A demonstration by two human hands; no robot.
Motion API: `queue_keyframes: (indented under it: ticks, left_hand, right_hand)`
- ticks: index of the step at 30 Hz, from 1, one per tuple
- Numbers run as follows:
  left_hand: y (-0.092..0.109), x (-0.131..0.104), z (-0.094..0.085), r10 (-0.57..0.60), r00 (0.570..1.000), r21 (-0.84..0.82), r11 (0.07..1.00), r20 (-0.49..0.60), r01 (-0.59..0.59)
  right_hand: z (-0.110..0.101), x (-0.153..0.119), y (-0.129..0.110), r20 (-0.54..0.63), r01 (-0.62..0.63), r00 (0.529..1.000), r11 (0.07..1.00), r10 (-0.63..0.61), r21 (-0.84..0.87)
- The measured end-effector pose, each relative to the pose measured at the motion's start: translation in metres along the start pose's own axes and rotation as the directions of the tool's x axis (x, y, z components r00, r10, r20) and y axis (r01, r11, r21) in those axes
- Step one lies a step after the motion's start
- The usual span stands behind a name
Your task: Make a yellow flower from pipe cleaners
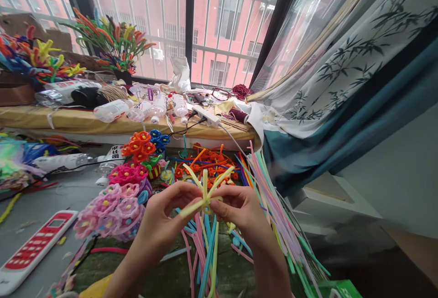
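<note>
Between my two hands is a bundle of pale yellow pipe cleaners (205, 186), joined at the middle with several ends fanning upward and one pointing down to the left. My left hand (171, 209) pinches it from the left side. From the right, my right hand (236, 209) grips it near the joined centre, thumb and fingertips pressed together. Below the hands lie loose pink, blue and yellow pipe cleaners (208, 257) on a dark green surface. Pink fuzzy flowers (112, 211) sit to the left of my left hand.
Long pastel pipe cleaners (273, 206) lie at the right. Orange pipe-cleaner pieces (212, 165) are spread behind the hands. A white and red remote-like device (37, 248) rests at the left. Plastic bottles (112, 110) and a power strip (206, 116) lie on the window ledge. A curtain (315, 115) hangs at right.
</note>
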State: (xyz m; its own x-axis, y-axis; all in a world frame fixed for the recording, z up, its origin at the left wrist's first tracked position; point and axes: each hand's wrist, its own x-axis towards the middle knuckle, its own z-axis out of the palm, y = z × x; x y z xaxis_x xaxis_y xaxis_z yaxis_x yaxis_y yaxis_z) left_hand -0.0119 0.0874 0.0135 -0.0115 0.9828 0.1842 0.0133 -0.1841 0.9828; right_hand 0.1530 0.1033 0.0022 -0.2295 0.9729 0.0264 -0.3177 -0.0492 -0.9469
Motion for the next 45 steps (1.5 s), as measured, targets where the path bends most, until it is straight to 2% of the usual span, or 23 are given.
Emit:
queue_keyframes:
  ticks: [2,4,10,15,17,20,24,29,34,41,45]
  left_hand:
    - [-0.001,0.001,-0.003,0.009,0.996,0.068,0.998,0.090,-0.015]
    - [-0.003,0.002,-0.004,0.005,0.992,0.100,0.995,0.130,-0.019]
    - [-0.007,0.004,0.001,-0.070,0.998,-0.042,0.997,0.009,0.070]
    - [-0.008,0.002,0.002,-0.041,0.995,-0.027,0.999,-0.096,0.038]
    - [-0.010,0.002,0.002,-0.035,0.994,-0.018,0.999,-0.106,0.033]
    - [-0.013,0.004,0.003,-0.066,0.996,-0.041,0.997,-0.065,0.063]
    - [-0.015,0.005,0.004,-0.133,0.988,-0.068,0.988,0.079,0.138]
    - [-0.010,0.004,0.001,-0.058,0.990,-0.004,0.998,0.127,0.059]
    - [-0.011,0.002,-0.002,0.000,0.993,0.042,0.999,0.122,-0.005]
    - [-0.014,0.002,-0.003,0.038,0.992,0.104,0.993,0.123,-0.051]
    - [-0.013,0.001,-0.002,0.072,0.988,0.123,0.988,0.137,-0.089]
  right_hand:
    - [-0.001,0.001,0.001,-0.034,-0.008,0.999,1.000,0.008,0.000]
    - [-0.001,0.001,0.003,-0.052,-0.017,0.999,1.000,0.016,-0.009]
    - [-0.005,0.003,0.006,0.020,-0.014,1.000,1.000,0.014,-0.004]
    - [-0.013,0.001,0.005,0.015,-0.025,1.000,0.998,0.026,-0.059]
    - [-0.014,-0.001,0.004,0.016,-0.035,0.999,0.997,0.036,-0.075]
    - [-0.012,-0.002,0.002,0.011,-0.044,0.999,0.994,0.045,-0.102]
    - [-0.009,-0.002,0.002,-0.028,-0.027,0.999,0.991,0.024,-0.129]
    - [-0.012,0.002,0.006,0.021,0.000,1.000,0.992,0.002,-0.123]
    - [-0.012,0.007,0.012,0.105,-0.016,0.994,1.000,0.018,-0.019]
    - [-0.007,0.007,0.019,0.034,0.036,0.999,0.999,-0.035,-0.024]
    - [-0.011,0.007,0.022,0.059,0.058,0.997,0.997,-0.055,-0.047]
